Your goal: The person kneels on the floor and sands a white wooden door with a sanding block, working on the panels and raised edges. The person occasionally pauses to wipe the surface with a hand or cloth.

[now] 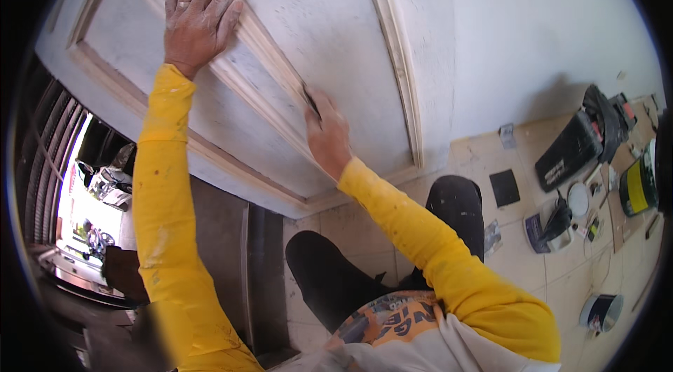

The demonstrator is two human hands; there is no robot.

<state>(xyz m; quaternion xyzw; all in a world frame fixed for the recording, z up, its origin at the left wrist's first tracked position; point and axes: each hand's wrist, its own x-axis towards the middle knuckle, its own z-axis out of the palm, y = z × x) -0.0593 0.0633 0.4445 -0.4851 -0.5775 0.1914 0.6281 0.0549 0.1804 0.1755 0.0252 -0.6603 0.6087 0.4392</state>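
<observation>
A pale panelled door (331, 35) with raised wooden mouldings stands before me, its surface smeared with whitish dust. My left hand (202, 14), dusty and wearing a ring, lies against the upper part of a moulding (271, 51) with its fingers apart. Lower on that same moulding, my right hand (330, 132) grips a thin dark piece (312, 102) that looks like folded sandpaper. Its edge touches the moulding's side; the rest is hidden by my fingers. Another moulding (397, 67) runs along the door's right side.
On the tiled floor at right lie a dark square sheet (505, 188), a black tool case (570, 148), a cut-open plastic container (548, 227), a green-and-yellow bucket (639, 188) and a small tub (602, 312). A doorway (100, 214) at left shows parked vehicles outside. My knees are close below the door.
</observation>
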